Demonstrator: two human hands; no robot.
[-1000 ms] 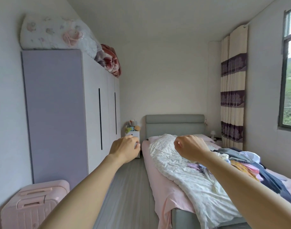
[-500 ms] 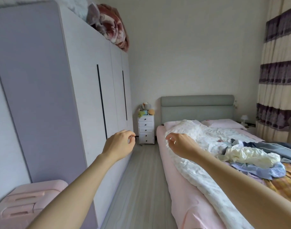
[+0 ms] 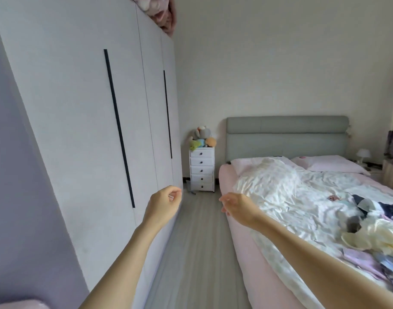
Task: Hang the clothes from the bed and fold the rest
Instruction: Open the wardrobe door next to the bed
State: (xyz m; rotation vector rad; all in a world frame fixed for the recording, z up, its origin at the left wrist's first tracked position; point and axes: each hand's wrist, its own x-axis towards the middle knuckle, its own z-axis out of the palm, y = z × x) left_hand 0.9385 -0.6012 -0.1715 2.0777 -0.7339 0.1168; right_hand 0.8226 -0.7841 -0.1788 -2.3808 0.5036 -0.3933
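Hands come first: the left hand (image 3: 163, 204) hangs in the air with its fingers loosely curled around nothing, close in front of the wardrobe (image 3: 84, 121), and the right hand (image 3: 238, 207) is raised over the near edge of the bed (image 3: 242, 237), fingers relaxed and likewise empty. Neither touches a door or any cloth. Beyond the left hand the wardrobe doors stand closed, each with a long dark handle strip (image 3: 118, 128). Past the right hand a crumpled white quilt (image 3: 287, 197) covers the pink mattress, and the pile of clothes (image 3: 369, 233) lies heaped at the right side of the bed, well apart from both hands: cream, dark and pale blue pieces tangled together. By my reading the task has barely begun; no garment looks hung or folded, no hanger is in view, and the whole heap is left to sort, with the wardrobe probably needing to be opened before anything hangs.
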